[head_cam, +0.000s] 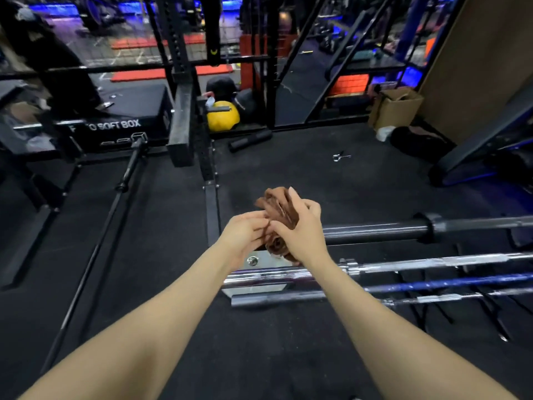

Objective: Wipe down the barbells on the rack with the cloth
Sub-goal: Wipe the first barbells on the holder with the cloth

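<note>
Bunching the cloth (279, 215) between both hands, the person holds it in the air above the near ends of the barbells (432, 262), not yet against any bar. The right hand (298, 229) cups the brown wad from the right, its fingers (294, 194) curled over the top, while the left hand (245, 233) pinches a fold at the wad's left edge; both sets of fingers are thus closed on fabric, apparently to gather loose cloth into a compact pad that can wrap a shaft. Below the hands the bars lie side by side, running off to the right on a low rack (484, 301) whose dark legs show beneath them: a black bar (375, 230) farthest from the viewer, then a chrome one, a bluish one, and a grey one (277, 299) nearest. Their sleeve ends project leftward, so a wipe could plausibly begin there. Another bar (95, 241) lies on the black floor (173, 327) well to the left, apart from the rack. Farther off stand a black upright (210, 168), a soft box (115, 116), a yellow ball (223, 116) and a cardboard box (396, 108).
</note>
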Demonstrator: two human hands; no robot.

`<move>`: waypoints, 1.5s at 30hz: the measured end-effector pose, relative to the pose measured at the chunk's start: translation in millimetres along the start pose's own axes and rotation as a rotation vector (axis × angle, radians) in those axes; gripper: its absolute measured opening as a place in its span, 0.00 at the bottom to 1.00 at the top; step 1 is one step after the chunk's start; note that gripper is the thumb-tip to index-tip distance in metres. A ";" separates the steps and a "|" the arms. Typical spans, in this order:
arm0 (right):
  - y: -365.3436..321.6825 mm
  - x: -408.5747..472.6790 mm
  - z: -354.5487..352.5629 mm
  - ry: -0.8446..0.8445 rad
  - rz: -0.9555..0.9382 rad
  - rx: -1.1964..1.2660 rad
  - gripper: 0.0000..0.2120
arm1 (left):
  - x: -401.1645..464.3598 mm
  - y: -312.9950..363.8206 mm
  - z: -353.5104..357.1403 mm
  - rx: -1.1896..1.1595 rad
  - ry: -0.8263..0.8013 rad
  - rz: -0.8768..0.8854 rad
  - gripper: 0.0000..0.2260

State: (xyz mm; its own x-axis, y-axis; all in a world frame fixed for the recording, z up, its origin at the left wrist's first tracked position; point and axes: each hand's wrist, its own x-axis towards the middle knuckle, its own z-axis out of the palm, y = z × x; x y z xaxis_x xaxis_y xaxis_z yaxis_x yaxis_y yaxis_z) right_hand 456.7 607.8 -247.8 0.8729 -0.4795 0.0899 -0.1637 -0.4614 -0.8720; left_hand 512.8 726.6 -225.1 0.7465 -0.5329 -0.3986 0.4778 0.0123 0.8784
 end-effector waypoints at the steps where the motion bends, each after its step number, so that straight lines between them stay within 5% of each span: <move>1: 8.2 2.2 -18.8 0.021 0.013 -0.006 0.33 | 4.4 -2.8 19.3 -0.001 -0.023 -0.006 0.12; 7: 65.2 2.0 -112.7 0.265 0.029 -0.124 0.20 | 31.2 -32.3 125.7 0.172 -0.144 0.052 0.13; 13: 115.5 1.5 -177.8 0.494 0.127 -0.157 0.19 | 59.3 -68.8 151.9 1.392 0.011 0.552 0.25; 18: 150.3 0.4 -193.2 0.339 0.123 -0.359 0.28 | 73.4 -78.0 137.1 1.740 0.082 0.558 0.29; 23: 159.8 2.8 -192.3 0.223 0.113 -0.513 0.36 | 89.2 -57.3 131.5 1.777 0.011 0.493 0.24; 30: 150.3 14.9 -159.2 0.322 0.074 -0.394 0.24 | 102.8 -39.2 117.1 1.545 -0.152 0.302 0.19; 34: 141.2 11.3 -130.4 0.246 -0.051 -0.320 0.25 | 91.6 -47.9 112.4 1.672 -0.009 0.641 0.15; 38: 143.9 13.7 -150.6 0.250 -0.053 -0.355 0.28 | 75.3 -68.3 90.6 1.833 0.043 0.786 0.30; 41: 156.0 17.2 -178.1 0.391 0.051 -0.428 0.27 | 78.1 -68.2 82.6 1.810 0.062 0.719 0.30; 45: 156.8 24.5 -174.5 0.349 0.163 -0.504 0.23 | 80.6 -64.0 88.9 1.748 0.042 0.526 0.26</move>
State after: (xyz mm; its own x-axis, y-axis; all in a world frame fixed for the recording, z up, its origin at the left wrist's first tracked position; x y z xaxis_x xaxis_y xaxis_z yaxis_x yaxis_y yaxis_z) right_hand 372.3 393.5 -298.4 0.6316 -0.7488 0.2008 -0.5521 -0.6163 -0.5615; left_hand 501.2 607.7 -289.9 0.6651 -0.7467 -0.0028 -0.7406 -0.6602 0.1251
